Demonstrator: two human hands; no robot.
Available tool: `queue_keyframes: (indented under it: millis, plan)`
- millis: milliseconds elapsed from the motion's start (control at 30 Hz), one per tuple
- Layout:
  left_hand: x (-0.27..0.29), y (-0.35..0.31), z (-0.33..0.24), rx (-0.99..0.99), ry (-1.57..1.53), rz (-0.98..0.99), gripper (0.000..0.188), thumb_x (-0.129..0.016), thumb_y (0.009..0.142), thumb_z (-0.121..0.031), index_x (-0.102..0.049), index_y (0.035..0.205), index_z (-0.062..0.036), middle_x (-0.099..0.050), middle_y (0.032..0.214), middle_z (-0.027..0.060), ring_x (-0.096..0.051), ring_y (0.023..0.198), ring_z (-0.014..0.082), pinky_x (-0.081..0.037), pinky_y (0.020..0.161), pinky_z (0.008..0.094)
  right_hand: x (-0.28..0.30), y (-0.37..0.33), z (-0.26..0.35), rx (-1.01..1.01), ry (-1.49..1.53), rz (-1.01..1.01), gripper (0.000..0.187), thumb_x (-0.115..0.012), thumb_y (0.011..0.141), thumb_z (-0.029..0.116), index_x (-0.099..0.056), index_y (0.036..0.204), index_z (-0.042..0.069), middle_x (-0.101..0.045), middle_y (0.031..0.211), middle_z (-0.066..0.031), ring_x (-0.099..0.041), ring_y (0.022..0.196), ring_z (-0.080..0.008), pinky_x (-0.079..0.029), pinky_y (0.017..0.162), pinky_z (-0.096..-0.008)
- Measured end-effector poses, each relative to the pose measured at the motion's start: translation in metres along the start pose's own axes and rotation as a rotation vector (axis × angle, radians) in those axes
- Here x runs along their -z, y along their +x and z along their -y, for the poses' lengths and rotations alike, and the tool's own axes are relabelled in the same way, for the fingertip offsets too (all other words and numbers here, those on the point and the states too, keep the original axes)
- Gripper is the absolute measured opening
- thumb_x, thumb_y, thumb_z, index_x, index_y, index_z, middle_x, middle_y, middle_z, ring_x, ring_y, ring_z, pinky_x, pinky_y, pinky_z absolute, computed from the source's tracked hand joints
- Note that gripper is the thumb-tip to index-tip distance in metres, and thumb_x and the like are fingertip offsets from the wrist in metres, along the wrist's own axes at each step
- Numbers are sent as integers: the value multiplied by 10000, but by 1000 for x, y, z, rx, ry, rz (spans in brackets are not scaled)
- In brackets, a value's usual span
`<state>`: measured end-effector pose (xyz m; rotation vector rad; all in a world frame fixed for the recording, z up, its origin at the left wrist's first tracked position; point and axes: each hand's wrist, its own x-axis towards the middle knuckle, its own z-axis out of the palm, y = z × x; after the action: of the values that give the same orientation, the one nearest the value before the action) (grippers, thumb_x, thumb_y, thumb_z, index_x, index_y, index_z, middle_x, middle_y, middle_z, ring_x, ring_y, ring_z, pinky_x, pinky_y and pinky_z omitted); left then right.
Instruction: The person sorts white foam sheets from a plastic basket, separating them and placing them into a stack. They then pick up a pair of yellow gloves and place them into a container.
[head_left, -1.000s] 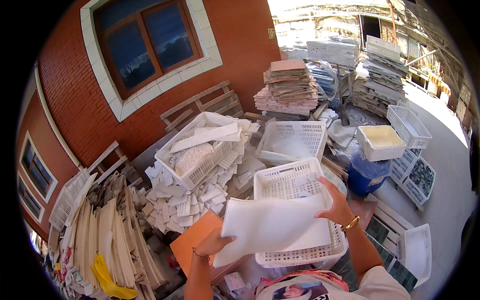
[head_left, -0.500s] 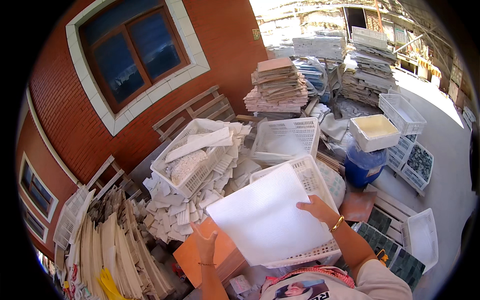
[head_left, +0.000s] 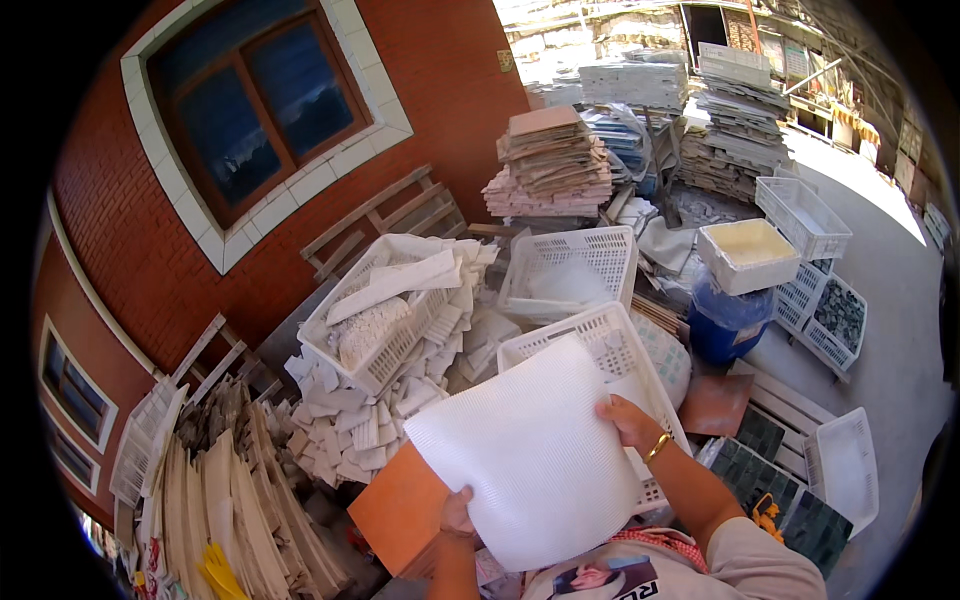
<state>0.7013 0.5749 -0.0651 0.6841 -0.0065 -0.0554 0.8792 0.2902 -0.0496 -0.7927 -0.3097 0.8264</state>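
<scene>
A thin white sheet with a fine ribbed surface (head_left: pixel 525 450) bows slightly between my two hands. Its right edge is gripped by my right hand (head_left: pixel 630 422), which has a gold bracelet at the wrist. At the lower left edge my left hand (head_left: pixel 457 515) closes on the same sheet, thumb on top. Behind and partly under the sheet stands a white perforated plastic crate (head_left: pixel 655 385); the sheet hides much of its inside. A stack of orange square boards (head_left: pixel 395 505) lies beside my left hand, partly covered by the sheet.
A crate of white scraps (head_left: pixel 405 350) stands left on a broken-tile heap. Wooden strips (head_left: pixel 225 500) lean at lower left. Another white crate (head_left: pixel 570 270) is beyond. A blue barrel (head_left: pixel 725 325) carries a white tub (head_left: pixel 748 255). Dark green tiles (head_left: pixel 770 490) lie right.
My left hand, open and apart from the sheet before, now grips its lower left edge. The sheet has shifted slightly toward me and bends more.
</scene>
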Motion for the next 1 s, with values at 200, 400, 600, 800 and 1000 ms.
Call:
queue_keyframes:
  millis: [200, 400, 600, 800, 1000]
  plan:
    - [-26, 30, 17, -128, -109, 210, 618, -586, 769, -413, -424, 1207, -8, -518, 1150, 143, -543, 979, 281, -454, 845, 434, -3, 21, -99, -113, 323, 49, 481, -485, 861, 354, -424, 1165, -13, -551, 1071, -110, -554, 932, -178, -468, 814, -319]
    - [-21, 41, 60, -161, -207, 132, 670, -541, 775, -485, -393, 1234, -20, -478, 1195, 151, -489, 1052, 306, -406, 894, 469, -55, 29, -141, -163, 459, 3, 378, -439, 899, 222, -428, 1212, 9, -525, 1140, -99, -540, 960, -160, -441, 841, -286]
    - [-15, -13, -15, 3, 118, -77, 692, -510, 804, -431, -251, 1312, -40, -361, 1282, 189, -398, 1119, 347, -332, 942, 492, -54, 17, -86, -55, -281, -337, 420, -559, 812, 342, -545, 1046, -6, -625, 915, -99, -599, 759, -163, -480, 672, -284]
    - [29, -40, -77, 55, 1055, -730, 436, -546, 812, -182, -452, 1140, 89, -520, 1085, 215, -496, 960, 263, -398, 844, 346, -60, 23, -77, 375, -1063, -582, 383, -543, 790, 380, -593, 894, 15, -596, 766, -205, -587, 727, -317, -451, 661, -389]
    - [-67, -42, -66, 68, 1384, -907, 409, -524, 818, -162, -467, 1106, 122, -543, 1051, 210, -523, 893, 252, -407, 818, 343, -80, 18, -81, 367, -1035, -552, 388, -537, 793, 385, -569, 840, 2, -578, 728, -211, -569, 705, -343, -436, 637, -414]
